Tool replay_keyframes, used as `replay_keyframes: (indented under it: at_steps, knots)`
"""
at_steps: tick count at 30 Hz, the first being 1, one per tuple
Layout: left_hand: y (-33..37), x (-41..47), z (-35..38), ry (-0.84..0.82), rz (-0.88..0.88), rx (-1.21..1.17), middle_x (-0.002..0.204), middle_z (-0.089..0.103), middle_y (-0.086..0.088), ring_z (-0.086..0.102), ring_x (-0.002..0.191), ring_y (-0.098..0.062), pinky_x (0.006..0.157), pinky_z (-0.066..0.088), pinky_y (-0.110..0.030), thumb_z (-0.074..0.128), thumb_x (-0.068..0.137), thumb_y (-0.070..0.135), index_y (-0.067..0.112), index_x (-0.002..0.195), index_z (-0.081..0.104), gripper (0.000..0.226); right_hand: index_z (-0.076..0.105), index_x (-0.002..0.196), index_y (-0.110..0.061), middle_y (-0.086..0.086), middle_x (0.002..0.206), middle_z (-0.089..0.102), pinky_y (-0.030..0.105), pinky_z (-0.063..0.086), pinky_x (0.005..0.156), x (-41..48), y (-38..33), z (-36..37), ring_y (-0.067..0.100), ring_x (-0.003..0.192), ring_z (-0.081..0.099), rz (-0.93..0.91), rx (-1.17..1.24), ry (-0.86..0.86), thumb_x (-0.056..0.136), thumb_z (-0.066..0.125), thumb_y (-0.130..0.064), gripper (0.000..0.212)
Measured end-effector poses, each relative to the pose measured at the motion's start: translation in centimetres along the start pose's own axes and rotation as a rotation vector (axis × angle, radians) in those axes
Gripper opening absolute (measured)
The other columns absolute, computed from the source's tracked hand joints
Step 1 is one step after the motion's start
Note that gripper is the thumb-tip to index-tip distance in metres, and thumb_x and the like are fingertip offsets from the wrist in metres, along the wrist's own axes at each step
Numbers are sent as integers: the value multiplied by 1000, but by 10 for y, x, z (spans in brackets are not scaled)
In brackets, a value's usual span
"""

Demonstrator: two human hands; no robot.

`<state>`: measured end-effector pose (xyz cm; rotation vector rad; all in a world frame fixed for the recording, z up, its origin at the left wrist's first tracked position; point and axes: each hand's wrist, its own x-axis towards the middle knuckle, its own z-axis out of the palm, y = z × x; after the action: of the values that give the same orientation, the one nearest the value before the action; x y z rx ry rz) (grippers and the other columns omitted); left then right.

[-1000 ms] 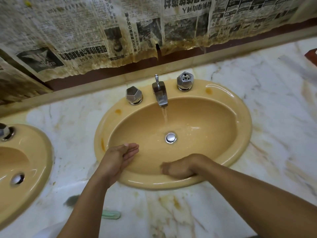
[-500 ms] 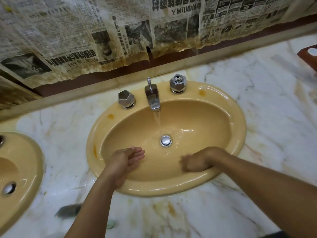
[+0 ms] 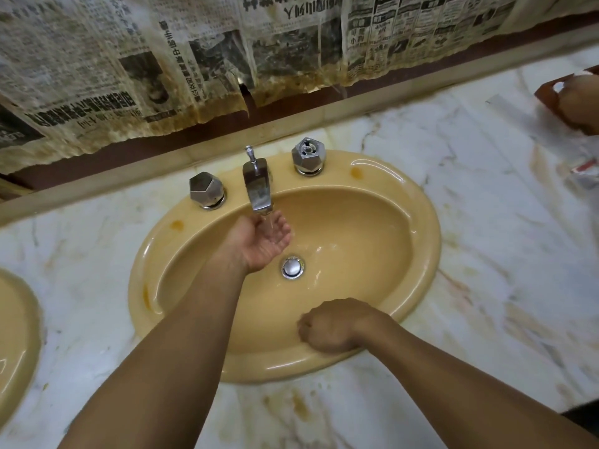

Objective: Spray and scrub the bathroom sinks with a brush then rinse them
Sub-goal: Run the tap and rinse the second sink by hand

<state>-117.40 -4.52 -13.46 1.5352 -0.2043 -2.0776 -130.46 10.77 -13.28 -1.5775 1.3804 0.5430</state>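
A yellow oval sink (image 3: 418,286) is set in a marble counter. Water runs from its chrome faucet (image 3: 257,186), which stands between two faceted chrome knobs (image 3: 207,190) (image 3: 308,156). My left hand (image 3: 262,243) is cupped palm up under the stream, catching water. My right hand (image 3: 334,327) lies on the near inner wall of the basin with its fingers curled under, and I see nothing in it. The chrome drain plug (image 3: 292,268) sits in the basin's bottom. No brush or spray bottle shows.
A second yellow sink (image 3: 16,335) shows at the left edge. Stained newspaper (image 3: 194,59) hangs on the wall behind the counter. At the far right lie a brown holder with a pale object (image 3: 570,102) and a wrapper (image 3: 583,170). The marble counter (image 3: 502,238) is stained.
My left hand has moved from the near left of the basin up under the faucet stream. My right hand has slid along the near inner wall of the basin.
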Motion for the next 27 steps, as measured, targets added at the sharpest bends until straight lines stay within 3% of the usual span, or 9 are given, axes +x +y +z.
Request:
replay_keyframes:
  at_steps: [4,7,9,11,14,16,19,21,27]
  knots:
    - [-1,-6,7,-105,-33,43,84,72,-10,73,70,-22,75,63,-35,42,108,20,5,98,71,34,65,117,-19,6,126,65,45,48,97,8,6,0,29,110,59,-31,1,-21,100,29,-42,45]
    - [-15,-26,19,-291,-105,122,111,74,-21,76,96,-31,88,61,-40,42,110,23,-3,110,71,39,63,128,-18,7,140,59,45,44,106,14,23,-14,31,121,56,-47,-63,-119,102,34,-33,42]
    - [-26,-40,24,-391,-125,205,128,69,-24,70,116,-33,99,55,-43,39,111,25,-8,121,66,44,49,148,-17,6,161,38,42,31,119,19,51,-32,30,142,41,10,-176,-85,103,36,-29,48]
    - [-33,-50,22,-391,-89,261,132,68,-20,66,124,-29,106,52,-44,37,112,27,-6,129,62,45,26,161,-19,6,171,9,39,11,126,25,81,-49,24,156,15,72,-407,84,104,34,-29,59]
    - [-36,-53,2,-280,39,242,130,70,-14,66,126,-22,112,47,-41,37,112,27,-3,134,60,44,0,164,-17,3,169,-19,43,-9,126,37,96,-52,18,156,-17,141,-596,179,105,24,-50,71]
    - [-35,-50,-19,-201,89,191,131,70,-14,65,127,-23,116,43,-42,37,112,26,-3,132,60,42,-3,163,-19,2,168,-22,46,-11,125,40,79,-38,16,155,-19,143,-529,82,103,25,-59,77]
    - [-34,-46,-50,-117,95,166,131,70,-14,63,129,-24,117,41,-42,37,112,26,-3,132,60,42,10,164,-20,2,171,-8,49,0,124,35,43,-20,18,157,-7,-31,-324,-220,108,22,-50,64]
    - [-34,-46,-66,-88,81,159,131,70,-15,63,129,-25,114,43,-42,37,112,26,-3,132,60,42,15,163,-19,4,171,-1,52,6,123,27,38,-22,23,158,-1,-123,-347,-338,110,18,-45,59]
    - [-31,-44,-85,-55,66,124,130,70,-17,64,126,-28,110,46,-40,36,112,23,-4,132,59,42,-13,161,-16,1,165,-26,46,-13,125,13,109,-70,18,153,-24,298,-847,114,103,13,-59,77]
